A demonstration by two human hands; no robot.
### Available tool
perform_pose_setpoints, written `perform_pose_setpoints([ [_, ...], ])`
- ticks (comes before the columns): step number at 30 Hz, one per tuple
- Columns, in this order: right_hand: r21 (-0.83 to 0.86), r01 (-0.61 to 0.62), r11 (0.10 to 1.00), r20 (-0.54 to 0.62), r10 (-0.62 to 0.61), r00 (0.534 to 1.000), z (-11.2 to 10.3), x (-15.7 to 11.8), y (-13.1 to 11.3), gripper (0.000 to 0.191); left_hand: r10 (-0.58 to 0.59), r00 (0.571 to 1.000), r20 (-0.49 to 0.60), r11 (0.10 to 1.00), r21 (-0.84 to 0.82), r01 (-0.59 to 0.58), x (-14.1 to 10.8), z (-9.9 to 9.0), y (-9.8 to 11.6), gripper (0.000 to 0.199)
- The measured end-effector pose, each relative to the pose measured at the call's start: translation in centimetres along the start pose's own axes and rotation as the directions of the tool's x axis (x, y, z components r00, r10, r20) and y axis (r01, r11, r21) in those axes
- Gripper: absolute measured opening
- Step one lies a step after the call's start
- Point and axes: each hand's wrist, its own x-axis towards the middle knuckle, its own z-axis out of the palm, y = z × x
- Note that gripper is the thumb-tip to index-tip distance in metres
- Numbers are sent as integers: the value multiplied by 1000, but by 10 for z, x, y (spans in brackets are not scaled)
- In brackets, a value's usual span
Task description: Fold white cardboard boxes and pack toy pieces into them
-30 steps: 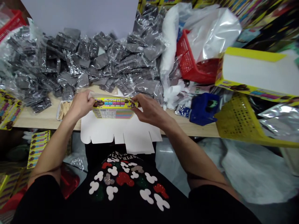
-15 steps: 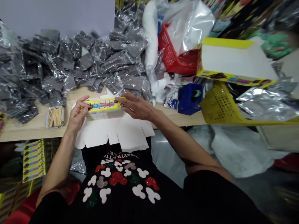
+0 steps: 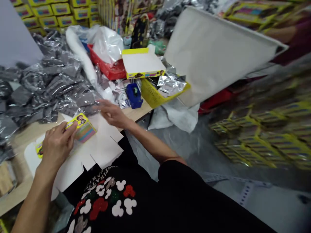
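Where the box (image 3: 82, 127) was: held in the left hand (image 3: 57, 145), fingers closed on it, above a white card (image 3: 102, 145) on a wooden table (image 3: 24, 139).
Right hand (image 3: 113, 113): open wide, fingers spread, holding nothing.
Counted: one box, one white card, one yellow-rimmed tray (image 3: 143, 63), one blue tape dispenser (image 3: 134, 95).

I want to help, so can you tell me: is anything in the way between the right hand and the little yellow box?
Nothing visible stands between the right hand and the small yellow box. The white die-cut card lies below them, and the left hand grips the box from the far side.
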Motion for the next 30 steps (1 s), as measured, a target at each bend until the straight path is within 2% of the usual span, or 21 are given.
perform_pose_setpoints([
  [1, -46, -163, 986, -102, 158, 982, -20, -10, 13, 44, 5, 1000, -19, 1000, 1, -5, 1, 4, 2, 35],
  [2, -74, -348, 935, -210, 326, 922, -40, -21, 26, 42, 10, 999, -30, 1000, 8, -9, 1, 6, 4, 34],
  [3, -64, -535, 842, -305, 494, 814, -59, -32, 39, 37, 13, 999, -39, 1000, 21, -12, 1, 8, 6, 33],
  [4, -11, -692, 722, -366, 642, 674, -76, -41, 52, 32, 15, 999, -51, 999, 40, -13, 0, 8, 9, 32],
  [5, 63, -801, 595, -383, 756, 531, -89, -48, 64, 25, 19, 998, -65, 998, 58, -15, -1, 9, 12, 31],
  [6, 138, -864, 484, -361, 837, 411, -98, -52, 74, 17, 24, 997, -79, 997, 72, -18, -2, 9, 15, 30],
  [7, 202, -894, 400, -316, 891, 327, -103, -54, 81, 12, 31, 995, -91, 996, 81, -24, -3, 9, 17, 29],
  [8, 249, -905, 345, -265, 923, 279, -105, -53, 87, 10, 37, 994, -99, 996, 85, -28, -4, 9, 19, 28],
  [9, 279, -907, 314, -225, 940, 257, -105, -51, 90, 13, 39, 994, -107, 996, 86, -30, -5, 9, 20, 27],
  [12, 358, -893, 273, -153, 961, 232, -102, -41, 88, 16, 32, 992, -123, 997, 80, -22, -7, 10, 23, 26],
  [15, 419, -871, 258, -87, 966, 245, -109, -39, 79, 16, 20, 993, -118, 997, 70, -12, -9, 9, 26, 26],
  [19, 475, -843, 253, -2, 958, 287, -126, -53, 69, 15, 4, 995, -96, 999, 50, 1, -11, 7, 30, 28],
  [22, 544, -790, 282, -23, 946, 323, -125, -64, 66, 17, -16, 995, -95, 999, 31, 19, -11, 7, 32, 28],
  [27, 511, -808, 292, -138, 956, 258, -98, -80, 68, 24, -60, 990, -126, 998, -32, 57, -10, 11, 35, 25],
  [29, 482, -823, 301, -153, 954, 259, -92, -89, 66, 23, -87, 987, -133, 995, -65, 79, -12, 11, 39, 23],
  [30, 428, -839, 337, -180, 941, 286, -91, -94, 62, 21, -96, 988, -119, 993, -85, 86, -13, 9, 41, 23],
])
